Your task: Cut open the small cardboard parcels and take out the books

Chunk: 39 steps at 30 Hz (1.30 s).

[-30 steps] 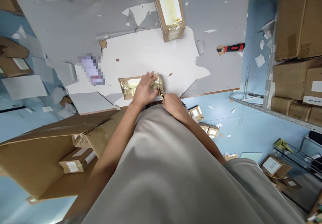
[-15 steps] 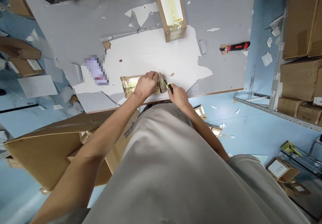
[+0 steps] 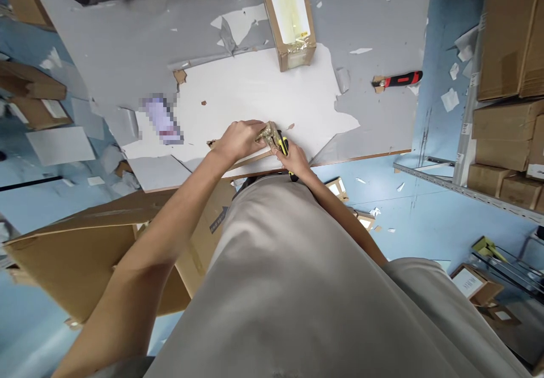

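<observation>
In the head view, a small cardboard package with crumpled, shiny tape at one end is at the near edge of the table. My left hand is closed on it from the left and hides much of its body. A yellow-and-black utility knife is in the closed fingers of my right hand. The fingertips of that hand also meet the taped end of the package. Where the blade is, I cannot make out.
A taped carton stands farther back on the table. A red-and-black cutter lies right, a blurred purple item left. Below the table's left edge stands a large open cardboard box. Paper scraps litter the table and floor.
The package has turned and tilted in my left hand, so its labelled face no longer shows. My right hand has shifted slightly lower, and the knife now points upward along the taped end.
</observation>
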{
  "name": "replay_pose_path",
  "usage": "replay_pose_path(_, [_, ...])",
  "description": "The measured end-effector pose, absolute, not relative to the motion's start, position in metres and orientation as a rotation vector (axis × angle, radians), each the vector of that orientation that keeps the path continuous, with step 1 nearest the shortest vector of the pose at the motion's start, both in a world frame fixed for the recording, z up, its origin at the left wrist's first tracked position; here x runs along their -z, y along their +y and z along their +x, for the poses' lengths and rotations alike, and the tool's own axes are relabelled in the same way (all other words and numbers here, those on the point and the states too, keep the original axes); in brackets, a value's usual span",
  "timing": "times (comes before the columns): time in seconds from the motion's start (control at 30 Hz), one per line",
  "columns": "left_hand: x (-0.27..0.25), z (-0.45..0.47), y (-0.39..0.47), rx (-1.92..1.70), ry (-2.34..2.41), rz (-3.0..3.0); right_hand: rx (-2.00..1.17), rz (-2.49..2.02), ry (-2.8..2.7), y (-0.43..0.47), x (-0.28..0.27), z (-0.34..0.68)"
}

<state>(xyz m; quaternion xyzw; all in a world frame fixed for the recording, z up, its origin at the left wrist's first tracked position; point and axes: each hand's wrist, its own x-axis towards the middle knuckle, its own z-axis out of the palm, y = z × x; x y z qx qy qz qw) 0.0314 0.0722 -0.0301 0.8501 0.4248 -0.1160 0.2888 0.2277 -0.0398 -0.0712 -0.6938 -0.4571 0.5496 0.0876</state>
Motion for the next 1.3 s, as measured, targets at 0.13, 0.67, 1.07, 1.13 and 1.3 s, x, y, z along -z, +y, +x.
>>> replay_pose_path(0.13, [0.028, 0.028, 0.082, 0.273, 1.225, 2.177, -1.635, -2.034, -1.346, -0.044, 0.076, 0.229])
replay_pose_path(0.67, [0.061, 0.018, 0.02, -0.177, 1.376, 2.096, -1.537, -2.096, -0.826, -0.042, 0.11, 0.29])
replay_pose_path(1.07, [0.026, -0.011, 0.008, -0.533, 1.575, 1.974, -1.698, -1.981, -0.563, -0.027, 0.091, 0.256])
replay_pose_path(1.13, [0.017, -0.018, 0.0, -0.667, 1.602, 1.915, -1.65, -1.954, -0.583, -0.027, 0.078, 0.254])
replay_pose_path(1.3, [0.02, -0.037, -0.011, -0.953, 1.68, 1.607, -1.471, -1.837, -0.789, -0.028, 0.038, 0.245])
